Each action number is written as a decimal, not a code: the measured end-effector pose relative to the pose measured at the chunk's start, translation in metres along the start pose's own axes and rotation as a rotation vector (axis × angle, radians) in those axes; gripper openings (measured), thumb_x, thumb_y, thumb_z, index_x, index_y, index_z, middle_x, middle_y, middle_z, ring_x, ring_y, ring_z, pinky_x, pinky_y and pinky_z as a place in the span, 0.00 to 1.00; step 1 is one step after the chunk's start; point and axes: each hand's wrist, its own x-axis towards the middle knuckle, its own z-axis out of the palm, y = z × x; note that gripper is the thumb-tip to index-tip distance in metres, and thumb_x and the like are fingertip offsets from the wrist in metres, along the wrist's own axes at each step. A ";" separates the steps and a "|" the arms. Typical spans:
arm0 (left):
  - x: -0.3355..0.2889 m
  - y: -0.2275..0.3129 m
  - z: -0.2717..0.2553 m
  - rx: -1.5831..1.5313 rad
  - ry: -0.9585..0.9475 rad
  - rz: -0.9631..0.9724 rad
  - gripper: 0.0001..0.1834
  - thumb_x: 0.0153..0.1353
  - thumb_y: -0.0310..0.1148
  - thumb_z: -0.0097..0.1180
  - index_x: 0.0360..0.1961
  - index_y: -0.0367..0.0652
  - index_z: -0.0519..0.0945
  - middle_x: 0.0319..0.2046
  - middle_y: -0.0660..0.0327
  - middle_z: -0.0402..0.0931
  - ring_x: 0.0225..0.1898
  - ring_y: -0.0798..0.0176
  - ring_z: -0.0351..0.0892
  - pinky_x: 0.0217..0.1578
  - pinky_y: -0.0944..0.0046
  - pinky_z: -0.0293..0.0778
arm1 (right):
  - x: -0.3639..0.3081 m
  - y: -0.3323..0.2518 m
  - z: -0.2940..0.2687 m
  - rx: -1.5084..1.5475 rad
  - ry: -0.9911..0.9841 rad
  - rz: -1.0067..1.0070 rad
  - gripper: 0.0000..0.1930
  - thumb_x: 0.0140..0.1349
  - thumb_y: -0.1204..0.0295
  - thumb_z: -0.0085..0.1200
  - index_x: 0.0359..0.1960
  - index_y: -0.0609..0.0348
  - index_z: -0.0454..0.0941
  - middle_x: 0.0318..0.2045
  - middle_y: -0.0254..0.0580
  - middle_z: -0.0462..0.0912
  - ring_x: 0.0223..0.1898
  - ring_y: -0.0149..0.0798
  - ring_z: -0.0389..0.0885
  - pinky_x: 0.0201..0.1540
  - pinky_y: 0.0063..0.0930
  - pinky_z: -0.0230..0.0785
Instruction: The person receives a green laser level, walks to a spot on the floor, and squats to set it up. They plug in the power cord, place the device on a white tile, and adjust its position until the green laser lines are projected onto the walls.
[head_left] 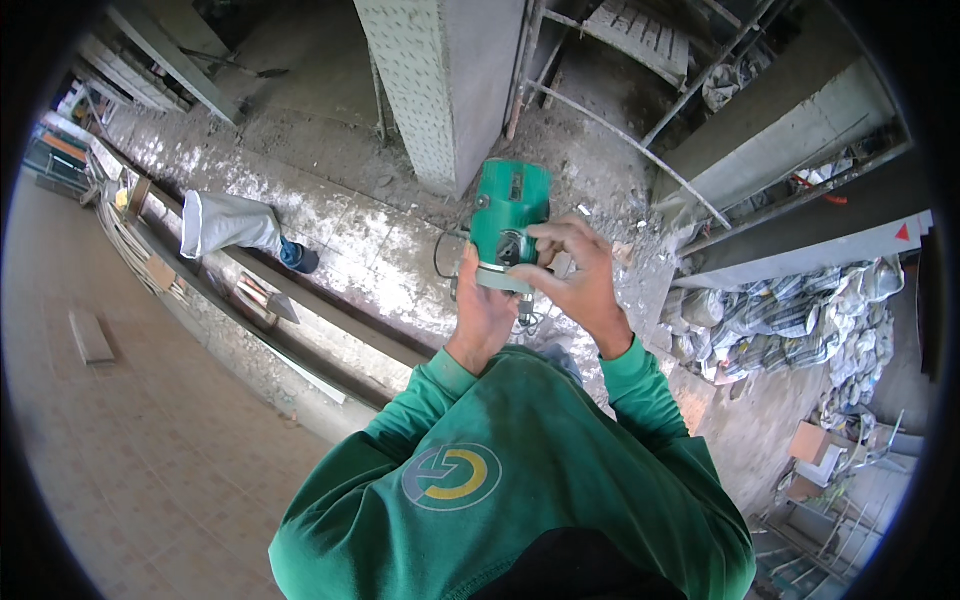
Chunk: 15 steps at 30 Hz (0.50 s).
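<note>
In front of my chest is a green device [513, 202] with a rounded body, a dark round part on its near face and a pale grey band at its near end; its exact kind I cannot make out. My left hand [483, 312] is closed around the near end of it. Thumb and fingers of my right hand [580, 272] are bent against its right side, by the dark round part. A thin dark cord [440, 255] curves beside the left edge of the device, and a grey coil of cord [533, 322] hangs below it.
A concrete column [440, 90] stands just beyond the device. Scaffold tubes [640, 155] cross at the upper right. Stacked filled sacks [790, 320] lie to the right. To the left, a white sack [230, 222] rests on the dusty floor beside a long ledge [310, 320].
</note>
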 end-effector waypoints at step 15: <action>0.026 0.013 -0.018 -0.246 -0.007 -0.138 0.43 0.71 0.74 0.47 0.69 0.49 0.76 0.55 0.50 0.84 0.46 0.54 0.85 0.37 0.57 0.78 | -0.073 0.037 -0.009 0.111 0.059 0.411 0.04 0.69 0.81 0.64 0.43 0.66 0.87 0.35 0.33 0.83 0.33 0.22 0.76 0.36 0.21 0.70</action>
